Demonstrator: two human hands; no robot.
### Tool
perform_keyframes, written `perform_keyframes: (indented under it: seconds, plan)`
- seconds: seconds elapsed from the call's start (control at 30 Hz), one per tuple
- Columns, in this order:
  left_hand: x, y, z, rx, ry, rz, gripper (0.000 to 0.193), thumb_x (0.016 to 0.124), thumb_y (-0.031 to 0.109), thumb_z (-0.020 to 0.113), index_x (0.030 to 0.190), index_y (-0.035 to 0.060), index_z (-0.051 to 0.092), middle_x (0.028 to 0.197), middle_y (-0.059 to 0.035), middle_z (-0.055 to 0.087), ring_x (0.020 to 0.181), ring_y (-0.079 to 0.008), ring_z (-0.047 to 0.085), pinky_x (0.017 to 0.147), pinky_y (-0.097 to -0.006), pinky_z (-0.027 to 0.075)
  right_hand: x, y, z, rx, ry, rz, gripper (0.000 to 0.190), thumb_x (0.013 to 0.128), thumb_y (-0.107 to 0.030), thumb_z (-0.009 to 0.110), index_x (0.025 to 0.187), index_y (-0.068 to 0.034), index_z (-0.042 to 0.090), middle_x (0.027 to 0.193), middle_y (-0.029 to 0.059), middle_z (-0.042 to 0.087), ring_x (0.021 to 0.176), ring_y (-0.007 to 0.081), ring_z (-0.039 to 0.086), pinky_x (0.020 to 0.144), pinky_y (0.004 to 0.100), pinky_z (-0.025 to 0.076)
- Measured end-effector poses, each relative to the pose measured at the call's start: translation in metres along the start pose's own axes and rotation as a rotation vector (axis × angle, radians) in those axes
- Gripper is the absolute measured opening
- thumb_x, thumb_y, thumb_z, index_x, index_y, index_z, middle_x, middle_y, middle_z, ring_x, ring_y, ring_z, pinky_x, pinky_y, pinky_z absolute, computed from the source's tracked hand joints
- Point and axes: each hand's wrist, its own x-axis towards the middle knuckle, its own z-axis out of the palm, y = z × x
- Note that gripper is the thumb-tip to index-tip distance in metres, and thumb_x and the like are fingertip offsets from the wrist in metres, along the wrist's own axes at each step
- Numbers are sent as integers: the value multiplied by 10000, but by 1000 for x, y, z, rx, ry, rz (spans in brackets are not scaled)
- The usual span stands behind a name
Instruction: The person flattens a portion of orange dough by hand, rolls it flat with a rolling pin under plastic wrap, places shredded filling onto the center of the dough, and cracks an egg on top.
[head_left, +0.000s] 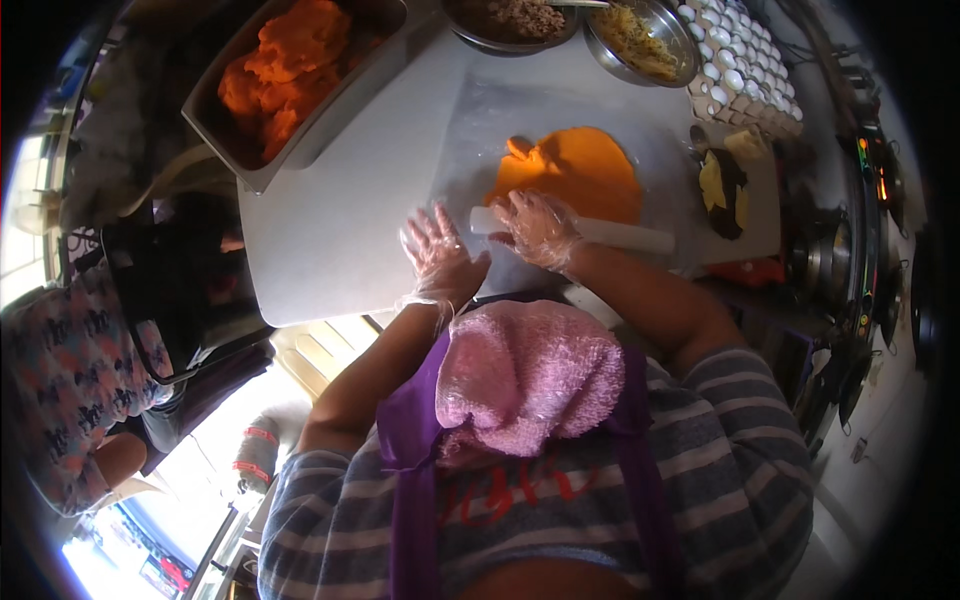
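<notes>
A flattened sheet of orange dough (592, 169) lies on a plastic sheet (465, 142) over the white table, with a small folded lump at its upper left edge. Along the dough's near edge rests a white rolling pin (630, 235). My right hand (536, 229), in a clear plastic glove, lies over the pin's left part, fingers extended; whether it grips the pin cannot be told. My left hand (442, 255), gloved likewise, is left of the pin's end with fingers spread and nothing in it.
A metal pan of orange dough (289, 75) stands upper left. Bowls of minced filling (525, 22) and shredded filling (637, 45) stand at the far edge, beside stacked egg trays (742, 67). A board (761, 187) with yellow pieces lies right. A person in patterned clothing (75, 375) is at left.
</notes>
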Motion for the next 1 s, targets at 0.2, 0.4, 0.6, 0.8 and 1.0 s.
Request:
perform_keyframes:
  seconds: [0.2, 0.4, 0.6, 0.8, 1.0]
  plan:
    - [54, -18, 37, -5, 356, 346, 718, 853, 318, 459, 1393, -33, 139, 1446, -263, 126, 1342, -434, 90, 1068, -563, 40, 19, 6, 21, 10, 284, 49, 440, 902, -377, 425, 1218, -72, 451, 1066, 164, 521, 1009, 307, 525, 852, 415, 430]
    - [60, -22, 56, 286, 403, 375, 645, 898, 396, 407, 1393, 24, 225, 1451, -176, 221, 1345, -375, 171, 1066, -566, 57, 47, 34, 7, -44, 237, 108, 450, 873, -345, 479, 1251, -104, 444, 1104, 145, 523, 1006, 294, 526, 852, 411, 442]
    - [59, -19, 56, 350, 438, 354, 551, 913, 394, 373, 1362, 77, 333, 1434, -161, 278, 1333, -354, 230, 1038, -614, 93, 61, 40, 3, 42, 368, 216, 444, 836, -317, 543, 1227, -118, 473, 1040, 109, 531, 952, 272, 533, 797, 393, 464]
    - [58, -16, 55, 393, 392, 310, 547, 908, 392, 379, 1369, 101, 332, 1444, -148, 264, 1342, -336, 215, 1030, -632, 67, 72, 51, 2, 17, 438, 351, 487, 841, -311, 552, 1278, -127, 439, 1031, 125, 525, 964, 300, 514, 836, 404, 435]
    - [57, -16, 55, 374, 409, 321, 551, 912, 400, 367, 1373, 102, 319, 1450, -147, 249, 1344, -336, 209, 1034, -628, 34, 85, 61, -4, 85, 379, 583, 514, 870, -335, 514, 1327, -146, 373, 1101, 159, 510, 1037, 318, 495, 893, 411, 414]
